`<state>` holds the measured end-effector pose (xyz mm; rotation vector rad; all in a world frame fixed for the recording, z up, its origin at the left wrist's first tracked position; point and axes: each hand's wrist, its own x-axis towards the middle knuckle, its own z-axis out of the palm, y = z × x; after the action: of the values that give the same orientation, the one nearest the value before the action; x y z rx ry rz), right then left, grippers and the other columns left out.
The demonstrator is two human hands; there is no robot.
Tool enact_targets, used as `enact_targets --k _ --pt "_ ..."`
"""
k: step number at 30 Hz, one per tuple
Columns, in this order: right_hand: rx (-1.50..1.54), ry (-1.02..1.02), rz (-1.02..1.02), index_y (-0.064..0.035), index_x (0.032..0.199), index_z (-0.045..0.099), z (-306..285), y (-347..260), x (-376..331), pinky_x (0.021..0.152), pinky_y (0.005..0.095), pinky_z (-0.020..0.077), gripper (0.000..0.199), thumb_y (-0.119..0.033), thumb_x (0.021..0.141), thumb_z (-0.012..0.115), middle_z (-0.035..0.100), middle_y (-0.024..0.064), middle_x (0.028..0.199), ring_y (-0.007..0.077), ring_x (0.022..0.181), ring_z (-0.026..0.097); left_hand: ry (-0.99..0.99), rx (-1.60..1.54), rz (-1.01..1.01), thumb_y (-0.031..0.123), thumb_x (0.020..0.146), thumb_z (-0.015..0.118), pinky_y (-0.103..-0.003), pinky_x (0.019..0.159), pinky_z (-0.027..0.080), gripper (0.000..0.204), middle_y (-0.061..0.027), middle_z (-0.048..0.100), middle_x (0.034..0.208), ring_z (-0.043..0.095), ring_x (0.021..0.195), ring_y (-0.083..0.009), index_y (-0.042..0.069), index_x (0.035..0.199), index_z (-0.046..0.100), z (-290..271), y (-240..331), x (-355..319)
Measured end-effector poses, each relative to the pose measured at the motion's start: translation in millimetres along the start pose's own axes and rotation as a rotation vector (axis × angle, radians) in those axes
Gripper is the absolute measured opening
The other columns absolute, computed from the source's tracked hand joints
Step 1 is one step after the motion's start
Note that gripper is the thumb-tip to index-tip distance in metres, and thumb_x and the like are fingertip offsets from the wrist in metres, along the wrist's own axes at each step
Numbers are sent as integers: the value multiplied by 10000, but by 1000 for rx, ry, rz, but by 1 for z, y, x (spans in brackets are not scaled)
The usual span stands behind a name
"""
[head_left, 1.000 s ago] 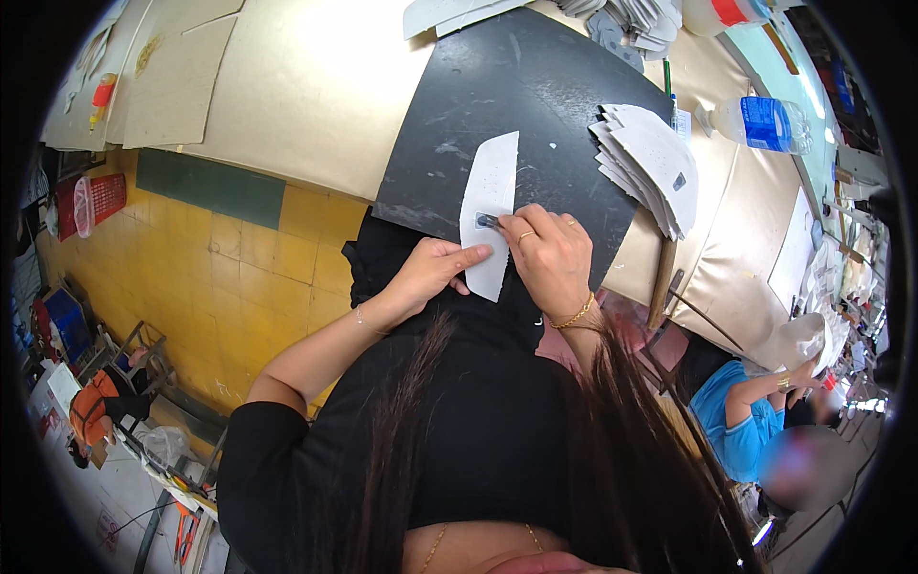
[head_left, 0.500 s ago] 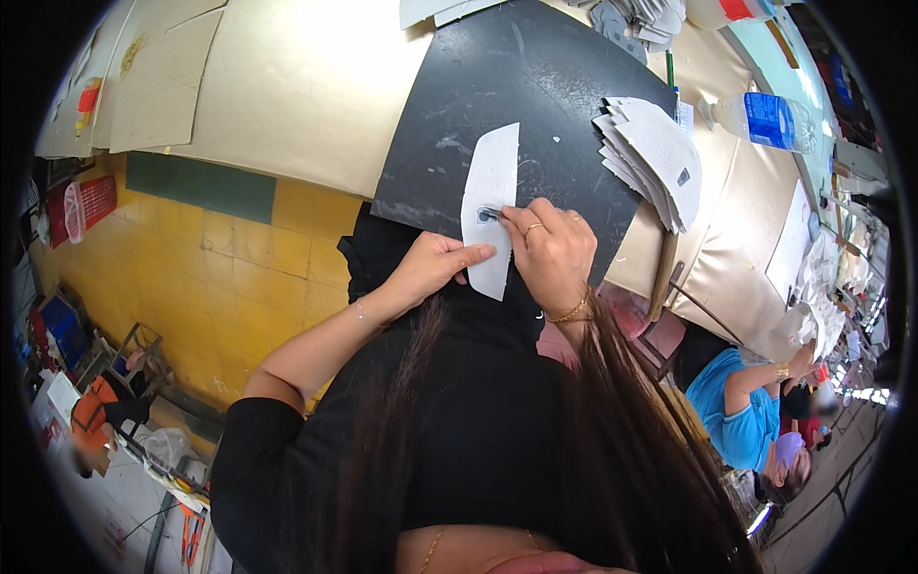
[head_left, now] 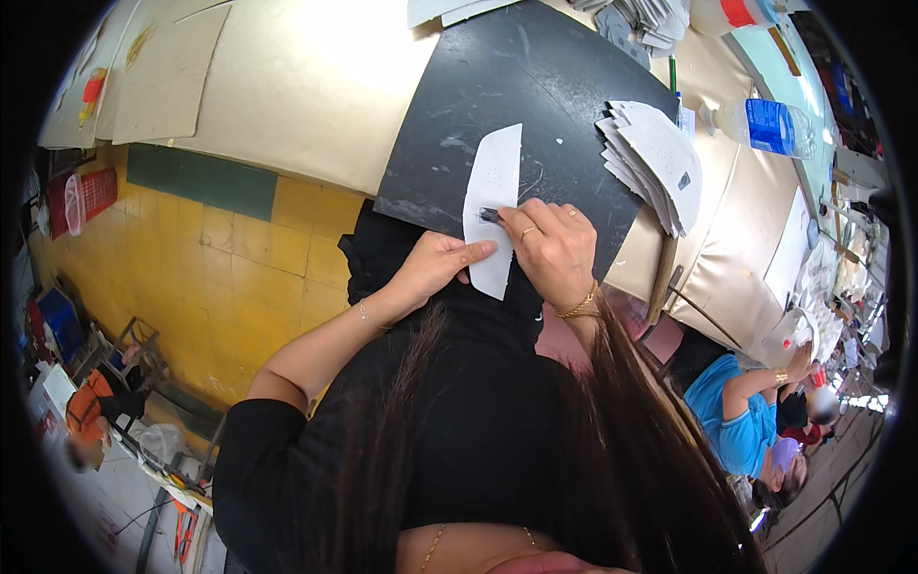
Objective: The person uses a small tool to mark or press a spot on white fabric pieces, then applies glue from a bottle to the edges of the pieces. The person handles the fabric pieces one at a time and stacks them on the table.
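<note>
A white, curved panel [head_left: 492,167] with tiny holes lies over the near edge of a dark board [head_left: 535,86]. My left hand [head_left: 442,260] pinches the panel's near part, the thumb on top and the fingers underneath. My right hand [head_left: 555,249] is closed in a pinch at the middle of the panel. Between its fingertips is a small, dark, flat piece [head_left: 489,215], which sits over a small rectangular mark on the panel. My fingers partly cover this piece, and its exact kind cannot be made out.
A fanned stack of similar white panels [head_left: 655,158] rests at the board's right edge. Beyond it lies a clear bottle with a blue label [head_left: 770,126]. A wooden handle [head_left: 662,292] juts near the table edge. At the right, a person in a blue shirt [head_left: 734,402] works.
The small dark piece at the panel's mark has shifted slightly, with my right fingertips a little lower. My left hand keeps its hold on the panel.
</note>
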<state>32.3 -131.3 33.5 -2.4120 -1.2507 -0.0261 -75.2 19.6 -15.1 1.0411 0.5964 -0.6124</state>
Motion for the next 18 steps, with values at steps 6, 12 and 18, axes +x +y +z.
enact_targets --k 6,12,18 --pt "23 19 122 -96 825 667 4 -6 -1 566 303 406 127 -100 709 718 556 -12 680 154 594 562 -19 8 6 313 864 676 -206 567 432 326 -40 681 757 578 646 -70 -8 816 712 0 3 0" --pt "15 24 16 -97 822 667 -2 3 -4 573 303 413 123 -102 709 715 581 -8 710 163 606 571 16 -78 -4 304 861 682 -205 577 436 322 -45 674 736 581 635 -73 -14 818 707 2 -2 0" --pt "-6 -31 100 -108 818 672 -3 -2 -4 569 311 419 109 -119 718 713 583 -9 715 170 609 573 37 -64 34 288 876 668 -217 585 451 321 -43 666 725 590 639 -78 -20 791 695 5 -2 -3"
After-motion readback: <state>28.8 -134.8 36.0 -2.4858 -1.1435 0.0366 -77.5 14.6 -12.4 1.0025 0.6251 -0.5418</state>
